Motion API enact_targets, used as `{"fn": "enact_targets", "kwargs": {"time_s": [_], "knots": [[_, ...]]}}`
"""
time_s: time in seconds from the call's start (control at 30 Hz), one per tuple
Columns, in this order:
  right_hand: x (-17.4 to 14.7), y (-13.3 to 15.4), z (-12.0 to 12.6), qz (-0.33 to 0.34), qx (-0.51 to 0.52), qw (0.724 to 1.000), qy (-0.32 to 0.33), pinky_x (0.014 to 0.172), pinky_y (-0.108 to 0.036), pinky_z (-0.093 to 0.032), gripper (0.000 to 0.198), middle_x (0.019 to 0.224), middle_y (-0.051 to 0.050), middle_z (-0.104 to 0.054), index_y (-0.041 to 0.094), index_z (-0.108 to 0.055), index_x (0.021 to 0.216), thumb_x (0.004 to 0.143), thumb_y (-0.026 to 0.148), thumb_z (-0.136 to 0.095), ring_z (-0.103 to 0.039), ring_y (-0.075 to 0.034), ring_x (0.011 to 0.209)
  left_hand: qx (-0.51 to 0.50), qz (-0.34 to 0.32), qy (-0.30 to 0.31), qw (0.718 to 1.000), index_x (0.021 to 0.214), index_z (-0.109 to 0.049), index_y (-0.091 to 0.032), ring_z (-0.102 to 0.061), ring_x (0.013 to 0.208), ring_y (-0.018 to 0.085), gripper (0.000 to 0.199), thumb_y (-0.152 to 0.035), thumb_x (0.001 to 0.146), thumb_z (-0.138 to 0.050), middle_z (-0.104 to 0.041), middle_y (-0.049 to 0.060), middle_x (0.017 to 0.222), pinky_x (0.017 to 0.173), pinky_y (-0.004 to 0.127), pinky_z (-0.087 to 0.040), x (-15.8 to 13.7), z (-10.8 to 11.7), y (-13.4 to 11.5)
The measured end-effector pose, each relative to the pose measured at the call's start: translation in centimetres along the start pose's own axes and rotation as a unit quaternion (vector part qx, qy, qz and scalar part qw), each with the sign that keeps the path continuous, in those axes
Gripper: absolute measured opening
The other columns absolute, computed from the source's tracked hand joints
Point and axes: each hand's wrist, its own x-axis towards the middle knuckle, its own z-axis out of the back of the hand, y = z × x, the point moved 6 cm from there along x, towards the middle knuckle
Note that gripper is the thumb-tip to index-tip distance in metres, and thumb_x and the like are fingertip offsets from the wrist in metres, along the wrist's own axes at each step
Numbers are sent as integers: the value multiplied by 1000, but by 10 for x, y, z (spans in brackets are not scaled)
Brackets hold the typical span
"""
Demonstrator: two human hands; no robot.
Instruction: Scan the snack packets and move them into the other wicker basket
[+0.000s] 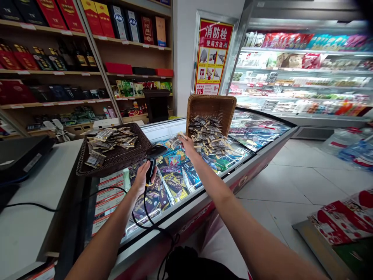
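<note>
My left hand [143, 175] is wrapped round the handle of a black corded barcode scanner [154, 153], its head above the freezer glass. My right hand [186, 143] reaches to the left edge of a light brown wicker basket [211, 102], which is tipped toward me with many small snack packets [208, 136] spilling at its mouth. A small packet [175, 140] is pinched in the right fingers. To the left, a dark brown wicker basket [116, 161] holds another heap of small packets [112, 140].
Both baskets rest on a glass-topped chest freezer [175, 186] full of packaged ice cream. The scanner's cord [145, 212] loops over its front edge. A white counter [43, 210] adjoins on the left. Shelves of boxes [128, 23] and a lit refrigerated display [300, 74] stand behind.
</note>
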Motion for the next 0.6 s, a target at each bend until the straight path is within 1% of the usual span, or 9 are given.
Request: {"fn": "enact_targets", "kwargs": {"time_s": [0.07, 0.17, 0.33, 0.5, 0.6], "knots": [[-3, -15, 3, -12, 19, 1000, -14, 48, -22, -31, 27, 58, 8, -45, 19, -66, 89, 75, 36, -81, -41, -8, 52, 5, 2, 7, 1000, 93, -62, -17, -42, 36, 7, 59, -74, 78, -71, -58, -4, 62, 36, 20, -29, 0, -1, 1], [0, -26, 2, -13, 22, 1000, -3, 46, -22, -29, 31, 56, 10, -40, 19, -66, 88, 74, 41, -82, -38, -8, 50, 14, 10, 19, 1000, 93, -62, -17, -42, 37, 7, 59, -74, 79, -70, -57, -3, 61, 36, 21, -29, 0, -2, 1], [6, -27, 4, -14, 30, 999, 8, 44, -21, -28, 35, 55, 9, -41, 19, -65, 86, 72, 43, -85, -39, -8, 49, 21, 28, 39, 999, 91, -62, -17, -40, 35, 6, 60, -75, 78, -70, -57, -3, 61, 36, 20, -27, -2, -6, 1], [4, -26, 3, -25, 29, 999, 9, 43, -21, -29, 30, 53, 9, -42, 19, -64, 81, 74, 39, -85, -38, -7, 47, 20, 36, 44, 998, 86, -60, -17, -43, 37, 6, 57, -72, 78, -73, -56, -4, 62, 37, 20, -27, -2, -7, 2], [4, -28, 2, -42, 29, 999, 5, 42, -20, -27, 29, 52, 9, -42, 19, -64, 79, 74, 37, -85, -37, -7, 46, 21, 38, 43, 998, 86, -60, -17, -43, 37, 6, 57, -72, 78, -72, -56, -4, 63, 37, 20, -27, -2, -7, 2]]}}
